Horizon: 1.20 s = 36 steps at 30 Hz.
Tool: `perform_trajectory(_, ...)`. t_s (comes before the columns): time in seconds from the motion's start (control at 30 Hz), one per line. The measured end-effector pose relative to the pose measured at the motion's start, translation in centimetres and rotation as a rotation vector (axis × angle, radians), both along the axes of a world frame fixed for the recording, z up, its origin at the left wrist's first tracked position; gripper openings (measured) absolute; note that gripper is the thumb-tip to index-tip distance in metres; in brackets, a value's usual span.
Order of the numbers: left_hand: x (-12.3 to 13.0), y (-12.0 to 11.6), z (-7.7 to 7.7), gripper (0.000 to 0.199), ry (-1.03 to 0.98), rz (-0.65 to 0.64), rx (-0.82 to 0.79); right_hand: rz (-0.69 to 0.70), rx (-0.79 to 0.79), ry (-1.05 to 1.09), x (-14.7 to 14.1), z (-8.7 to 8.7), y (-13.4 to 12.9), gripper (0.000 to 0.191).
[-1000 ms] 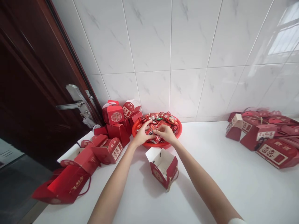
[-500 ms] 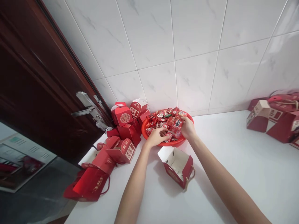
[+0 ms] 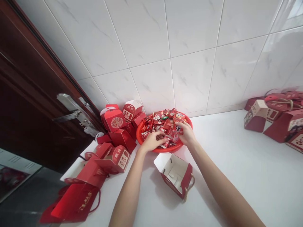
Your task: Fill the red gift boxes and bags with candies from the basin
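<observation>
At far left, a dark red-brown door (image 3: 26, 85) with a metal handle (image 3: 68, 116). Next, a cluster of red cartons (image 3: 91, 171) stacked along the left of the white worktop (image 3: 220, 151), several standing open; a red carton with gold lettering and a red cord (image 3: 73, 201) lies nearest the viewer. Right of the cluster, a red basin (image 3: 139, 132) near the tiled wall (image 3: 189, 78), filled with wrapped packets (image 3: 157, 127), mostly red. The left hand (image 3: 152, 142) is inside the basin's near edge, half open, thumb and fingers parted over the packets; whether it grips one cannot be told. Just in front of the basin, an open carton (image 3: 187, 179), white inside, rope handle at its right side. The right hand (image 3: 186, 132) is at the basin's right side, fingers partly closed on a red packet with dark lettering (image 3: 178, 128). At far right, well apart, further red cartons (image 3: 279, 130) are heaped against the wall.
</observation>
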<state>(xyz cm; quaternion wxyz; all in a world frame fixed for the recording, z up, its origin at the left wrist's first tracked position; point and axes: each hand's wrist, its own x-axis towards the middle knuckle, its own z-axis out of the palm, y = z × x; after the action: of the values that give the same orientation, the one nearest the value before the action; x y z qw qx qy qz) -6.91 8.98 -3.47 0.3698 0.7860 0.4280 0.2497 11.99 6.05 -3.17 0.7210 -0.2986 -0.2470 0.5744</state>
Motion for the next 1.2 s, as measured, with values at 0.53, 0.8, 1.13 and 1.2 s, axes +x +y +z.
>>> perform_trajectory(0.53,2.7,6.3,4.7,0.021,0.351,-0.093,-0.476,0.005,0.019,-0.046,-0.2,-0.1,0.2,0.017)
perform_trajectory(0.8,3.2,8.4,6.1,0.026,0.296,-0.036,-0.465,0.005,0.029,-0.073,-0.2,0.1,0.0,0.018)
perform_trajectory(1.13,-2.3,10.5,5.3,0.026,-0.065,0.425,0.147,-0.005,0.025,-0.065,-0.4,0.1,0.3,0.017)
perform_trajectory(1.2,-2.4,10.4,3.9,0.033,-0.044,0.455,0.182,-0.003,0.026,-0.063,-0.5,0.1,0.3,0.015)
